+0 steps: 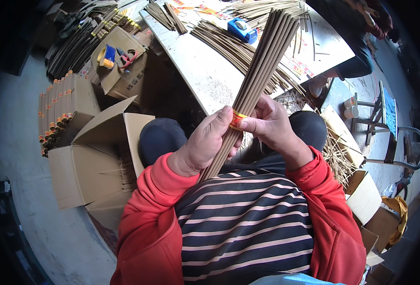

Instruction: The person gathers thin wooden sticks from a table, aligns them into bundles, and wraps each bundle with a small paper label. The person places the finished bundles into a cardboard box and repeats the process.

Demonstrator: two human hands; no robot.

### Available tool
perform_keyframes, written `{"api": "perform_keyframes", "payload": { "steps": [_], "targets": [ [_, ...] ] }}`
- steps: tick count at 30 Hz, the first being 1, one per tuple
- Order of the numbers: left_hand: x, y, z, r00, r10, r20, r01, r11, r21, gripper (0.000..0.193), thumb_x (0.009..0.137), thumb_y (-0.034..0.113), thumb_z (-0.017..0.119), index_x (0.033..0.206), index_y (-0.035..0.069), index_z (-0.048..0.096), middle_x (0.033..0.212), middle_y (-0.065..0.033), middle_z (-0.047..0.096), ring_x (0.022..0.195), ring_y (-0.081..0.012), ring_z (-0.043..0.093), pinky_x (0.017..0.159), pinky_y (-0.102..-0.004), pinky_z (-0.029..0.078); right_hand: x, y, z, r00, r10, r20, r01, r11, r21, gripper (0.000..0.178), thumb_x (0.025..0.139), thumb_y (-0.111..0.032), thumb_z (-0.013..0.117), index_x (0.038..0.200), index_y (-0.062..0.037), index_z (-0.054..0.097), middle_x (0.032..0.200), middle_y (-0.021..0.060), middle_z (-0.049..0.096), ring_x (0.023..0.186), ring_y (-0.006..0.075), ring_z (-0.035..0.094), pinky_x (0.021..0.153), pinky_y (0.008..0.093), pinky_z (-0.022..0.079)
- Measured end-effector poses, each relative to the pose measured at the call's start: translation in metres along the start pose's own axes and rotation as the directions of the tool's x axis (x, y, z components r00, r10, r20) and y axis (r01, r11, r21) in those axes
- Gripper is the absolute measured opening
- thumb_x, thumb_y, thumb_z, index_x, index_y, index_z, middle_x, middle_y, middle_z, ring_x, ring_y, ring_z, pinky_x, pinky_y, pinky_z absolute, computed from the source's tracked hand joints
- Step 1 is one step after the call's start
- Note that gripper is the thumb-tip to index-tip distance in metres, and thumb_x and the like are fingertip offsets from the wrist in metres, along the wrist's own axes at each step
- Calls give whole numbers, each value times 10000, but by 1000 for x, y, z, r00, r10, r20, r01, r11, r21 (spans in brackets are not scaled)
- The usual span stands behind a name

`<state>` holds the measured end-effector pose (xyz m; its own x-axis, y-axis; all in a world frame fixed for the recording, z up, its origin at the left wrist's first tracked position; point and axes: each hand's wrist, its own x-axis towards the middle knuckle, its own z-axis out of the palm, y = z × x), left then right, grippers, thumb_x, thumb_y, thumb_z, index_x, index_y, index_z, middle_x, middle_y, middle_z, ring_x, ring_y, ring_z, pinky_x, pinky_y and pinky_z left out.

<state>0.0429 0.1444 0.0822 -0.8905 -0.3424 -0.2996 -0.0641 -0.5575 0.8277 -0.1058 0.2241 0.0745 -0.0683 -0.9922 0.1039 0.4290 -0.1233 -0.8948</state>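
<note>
A bundle of long brown incense sticks (265, 57) slants up and away from my lap toward the table. Round its middle runs a red and yellow paper band (237, 118). My left hand (203, 141) is closed about the bundle from the left, its thumb beside the band. From the other side my right hand (275, 127) grips the bundle, with its thumb pressed on the band. The sticks' lower ends rest near my striped shirt, and some fingers are hidden behind the bundle.
On the white table (210, 88) ahead lie loose incense sticks (226, 43) and a blue tape dispenser (242, 31). An open cardboard box (100, 173) stands at my left, near stacked banded bundles (57, 109). Scissors (127, 58) lie on another box. Another person (358, 59) is at far right.
</note>
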Motion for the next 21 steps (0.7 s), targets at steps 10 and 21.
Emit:
{"api": "perform_keyframes", "payload": {
  "steps": [10,21],
  "targets": [
    [0,2,0,999,30,32,-30,1000,1,521,956,472,261,1027,12,497,681,-67,515,503,-89,492,440,-185,421,0,-1,0,1000,-5,8,5,998,68,348,805,-5,624,1076,59,416,911,147,596,686,219,650,556,299,570],
    [-3,5,2,999,-11,-39,10,1000,-5,477,955,457,291,1003,27,490,700,-55,508,520,-85,483,482,-196,432,6,0,-1,980,-124,-154,90,973,-212,593,656,-264,806,1072,-6,470,979,72,554,893,128,543,809,284,447]
  ]
}}
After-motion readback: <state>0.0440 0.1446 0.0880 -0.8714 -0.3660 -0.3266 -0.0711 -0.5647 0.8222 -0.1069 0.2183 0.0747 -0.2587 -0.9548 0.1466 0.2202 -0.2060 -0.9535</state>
